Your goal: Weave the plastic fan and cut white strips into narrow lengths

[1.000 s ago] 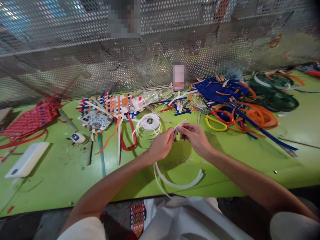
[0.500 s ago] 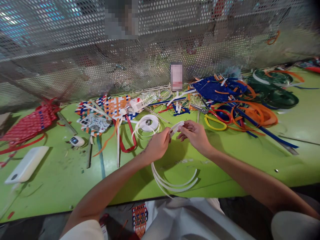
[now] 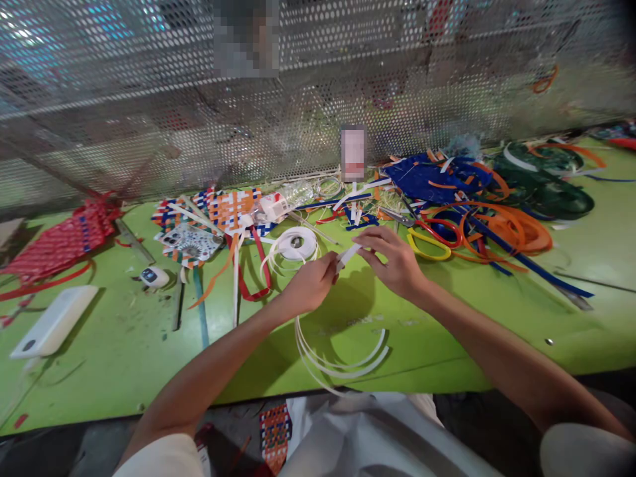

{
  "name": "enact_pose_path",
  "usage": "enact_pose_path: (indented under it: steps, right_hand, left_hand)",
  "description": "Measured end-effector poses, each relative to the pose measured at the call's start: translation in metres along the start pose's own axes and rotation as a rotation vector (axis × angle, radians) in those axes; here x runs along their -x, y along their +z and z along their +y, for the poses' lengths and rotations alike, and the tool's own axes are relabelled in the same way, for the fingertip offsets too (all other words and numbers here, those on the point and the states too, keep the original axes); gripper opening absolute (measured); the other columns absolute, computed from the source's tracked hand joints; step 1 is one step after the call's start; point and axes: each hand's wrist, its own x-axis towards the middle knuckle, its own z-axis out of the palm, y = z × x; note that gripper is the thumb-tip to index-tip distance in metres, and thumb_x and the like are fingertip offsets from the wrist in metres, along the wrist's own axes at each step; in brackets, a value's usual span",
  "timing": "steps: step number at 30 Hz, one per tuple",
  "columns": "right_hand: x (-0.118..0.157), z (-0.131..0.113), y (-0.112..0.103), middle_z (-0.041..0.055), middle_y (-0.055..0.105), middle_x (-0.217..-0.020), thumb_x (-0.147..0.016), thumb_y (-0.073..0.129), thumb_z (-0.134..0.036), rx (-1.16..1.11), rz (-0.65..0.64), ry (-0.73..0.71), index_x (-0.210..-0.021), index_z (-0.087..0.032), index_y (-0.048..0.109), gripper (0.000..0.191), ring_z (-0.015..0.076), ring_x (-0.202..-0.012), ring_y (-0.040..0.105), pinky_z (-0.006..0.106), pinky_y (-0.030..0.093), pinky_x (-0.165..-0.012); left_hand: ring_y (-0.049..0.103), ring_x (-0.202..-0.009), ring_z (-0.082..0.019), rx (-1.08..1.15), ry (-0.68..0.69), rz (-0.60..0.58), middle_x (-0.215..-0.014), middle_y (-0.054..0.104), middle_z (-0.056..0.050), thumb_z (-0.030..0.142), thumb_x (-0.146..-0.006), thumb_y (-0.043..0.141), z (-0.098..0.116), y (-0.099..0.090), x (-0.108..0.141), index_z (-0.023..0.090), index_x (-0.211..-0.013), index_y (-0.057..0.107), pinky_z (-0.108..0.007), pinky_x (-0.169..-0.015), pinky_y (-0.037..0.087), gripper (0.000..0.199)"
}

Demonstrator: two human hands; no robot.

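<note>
My left hand (image 3: pixel 314 283) is closed around several white plastic strips (image 3: pixel 349 254), whose short ends stick out past its thumb. Fingertips of my right hand (image 3: pixel 395 262) pinch the far tip of these strips from above. Below my left hand the long tails of the strips (image 3: pixel 342 374) curve down over the table's front edge and back to the right. Just behind my left hand lies a white strip coil (image 3: pixel 283 246). Red-handled scissors (image 3: pixel 442 228) rest beyond my right hand, with a yellow handle loop (image 3: pixel 428 245) nearest it.
The green table (image 3: pixel 447 318) meets a perforated metal screen (image 3: pixel 308 99). Orange strip coils (image 3: pixel 521 225) and blue material (image 3: pixel 422 175) lie right. Leftward are a patterned phone (image 3: pixel 191 242), orange-white weaving (image 3: pixel 233 211), a plastic bottle (image 3: pixel 293 195), red weaving (image 3: pixel 59 245) and a white power bank (image 3: pixel 54 321).
My right hand has lifted a little and turned, its fingers now together over the strip tip. The hanging tails have swung slightly left.
</note>
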Motion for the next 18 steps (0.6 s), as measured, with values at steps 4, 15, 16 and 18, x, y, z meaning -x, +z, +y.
enact_pose_path:
  steps: [4, 15, 16, 18]
  right_hand:
    - [0.0, 0.007, -0.009, 0.0111, 0.078, -0.12, -0.106, 0.067, -0.037, 0.071, -0.059, -0.078, -0.112, -0.031, 0.086, 0.02, 0.0282, -0.111, 0.074, 0.049, 0.062, -0.101]
    - [0.001, 0.01, -0.007, 0.0077, 0.083, -0.103, -0.101, 0.076, -0.04, -0.029, -0.018, 0.007, -0.102, -0.03, 0.087, 0.015, 0.0266, -0.096, 0.077, 0.045, 0.062, -0.091]
    - [0.0, 0.011, -0.008, 0.0076, 0.083, -0.103, -0.101, 0.076, -0.039, -0.034, -0.018, -0.003, -0.102, -0.03, 0.086, 0.014, 0.0264, -0.096, 0.077, 0.045, 0.062, -0.091]
    - [0.0, 0.012, -0.009, 0.0079, 0.083, -0.103, -0.101, 0.075, -0.039, -0.034, -0.023, -0.015, -0.102, -0.029, 0.086, 0.015, 0.026, -0.096, 0.076, 0.044, 0.062, -0.09]
  left_hand:
    - [0.058, -0.07, -0.02, 0.084, -0.009, -0.108, -0.077, 0.066, -0.004, 0.04, -0.11, 0.044, -0.003, -0.01, -0.002, 0.022, -0.083, 0.056, -0.031, -0.067, 0.039, 0.035]
    - [0.038, -0.052, -0.012, 0.46, -0.22, -0.312, -0.073, 0.062, -0.003, 0.035, -0.101, 0.048, 0.008, -0.015, -0.002, 0.019, -0.094, 0.069, -0.026, -0.047, 0.021, 0.028]
    - [0.035, -0.051, -0.012, 0.482, -0.235, -0.314, -0.071, 0.059, -0.002, 0.035, -0.101, 0.048, 0.009, -0.015, -0.001, 0.019, -0.095, 0.069, -0.026, -0.046, 0.02, 0.027]
    - [0.033, -0.05, -0.011, 0.501, -0.243, -0.329, -0.069, 0.055, 0.0, 0.039, -0.102, 0.049, 0.01, -0.017, -0.001, 0.019, -0.097, 0.068, -0.026, -0.046, 0.018, 0.028]
